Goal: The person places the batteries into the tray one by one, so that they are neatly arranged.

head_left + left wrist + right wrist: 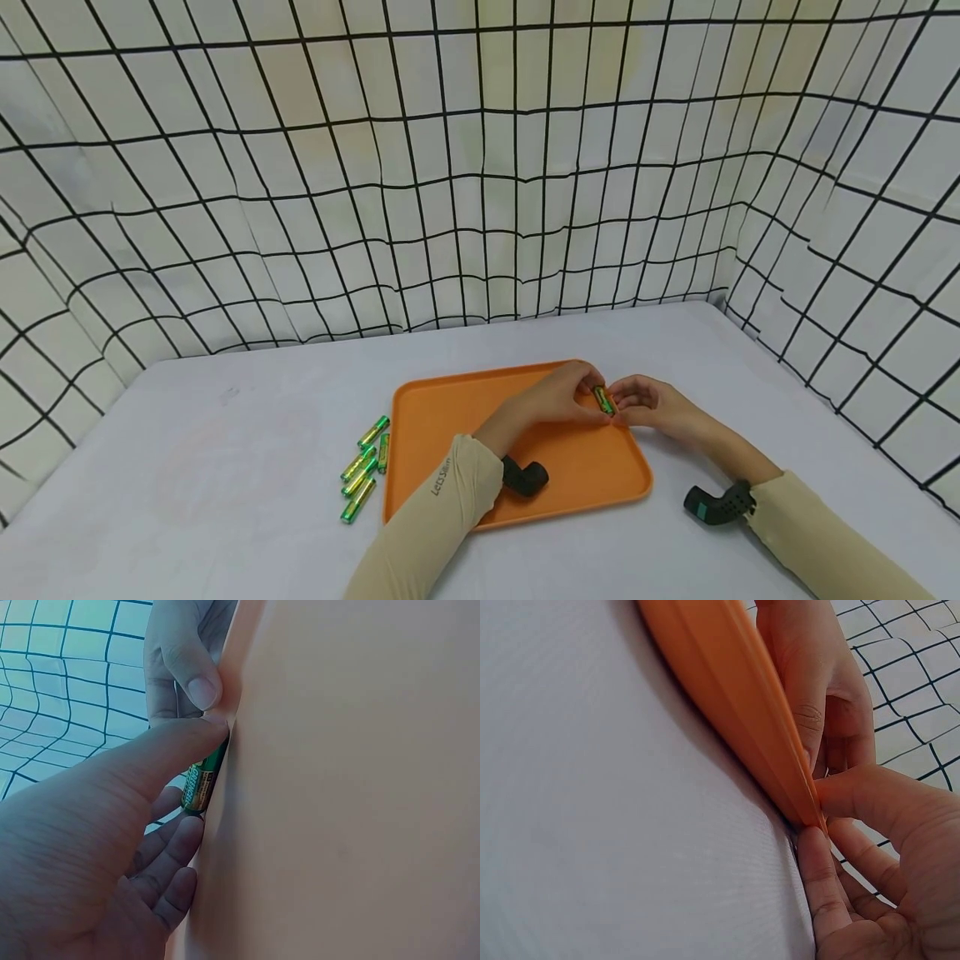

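Observation:
My left hand [558, 396] reaches over the orange tray [442, 417] to its far right corner. Between its thumb and fingers it pinches a green and gold battery [603, 402], which lies along the tray's rim. In the left wrist view the battery [199, 784] shows below the thumb, its upper end covered. From outside the tray, my right hand [656, 407] meets the same corner. The right wrist view shows its thumb and a fingertip pinching the tray's rim [780, 712]. The fingertips of both hands are close together there.
Several green and gold batteries [360, 471] lie on the white tablecloth [225, 450] just left of the tray. A white wall with a black grid [480, 208] encloses the table's back and sides. Black devices [712, 506] sit at both wrists.

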The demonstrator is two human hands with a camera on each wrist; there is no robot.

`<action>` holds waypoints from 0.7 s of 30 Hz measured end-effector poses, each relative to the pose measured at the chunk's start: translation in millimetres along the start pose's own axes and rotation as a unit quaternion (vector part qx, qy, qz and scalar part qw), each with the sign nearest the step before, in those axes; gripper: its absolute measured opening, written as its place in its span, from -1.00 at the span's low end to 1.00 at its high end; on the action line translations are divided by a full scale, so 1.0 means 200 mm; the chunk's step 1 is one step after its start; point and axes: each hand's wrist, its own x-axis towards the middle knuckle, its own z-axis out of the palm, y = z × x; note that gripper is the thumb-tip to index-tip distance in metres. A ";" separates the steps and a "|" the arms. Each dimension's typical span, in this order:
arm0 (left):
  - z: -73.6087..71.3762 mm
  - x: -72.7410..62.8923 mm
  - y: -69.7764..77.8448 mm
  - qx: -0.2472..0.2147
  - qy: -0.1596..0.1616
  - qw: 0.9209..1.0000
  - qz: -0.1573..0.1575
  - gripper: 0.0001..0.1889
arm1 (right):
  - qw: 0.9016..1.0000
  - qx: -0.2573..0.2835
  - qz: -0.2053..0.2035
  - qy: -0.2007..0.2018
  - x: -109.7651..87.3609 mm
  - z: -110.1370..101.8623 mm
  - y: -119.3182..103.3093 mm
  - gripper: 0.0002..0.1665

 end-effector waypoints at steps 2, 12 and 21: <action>0.00 0.00 0.00 0.004 -0.001 1.000 0.004 -0.52 | 1.000 0.001 -0.002 0.000 0.00 0.00 0.00 -0.44; -0.01 0.00 -0.01 -0.012 -0.005 1.000 -0.003 -0.52 | 1.000 0.005 0.002 0.001 0.00 0.01 -0.01 -0.44; -0.01 -0.01 0.00 -0.025 -0.005 1.000 -0.008 -0.54 | 1.000 0.000 0.005 0.004 -0.01 0.00 0.00 -0.43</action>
